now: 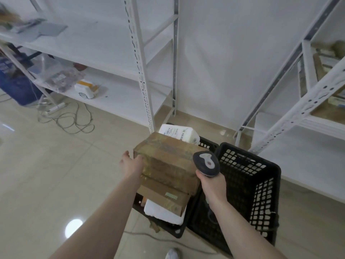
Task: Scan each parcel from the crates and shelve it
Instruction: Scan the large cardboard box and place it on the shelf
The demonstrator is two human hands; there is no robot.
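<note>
My left hand (131, 162) grips the left side of a brown taped cardboard parcel (168, 161) held above the left black crate (177, 231). My right hand (212, 182) holds a grey barcode scanner (206, 163) by its handle, right beside the parcel's right edge. In the left crate lie another brown parcel (164, 200), a white parcel (162, 214) beneath it, and a white bagged parcel (179, 134) at the far end. The right black crate (257, 184) stands next to it; I see no parcel inside it.
White metal shelving (119, 94) stands ahead at left with a white-and-orange box (85, 88) and a clear bag on its low shelf. More shelving (298, 131) rises at right with brown parcels higher up. Cables (74, 120) lie on the tiled floor. My shoe (171, 254) shows below.
</note>
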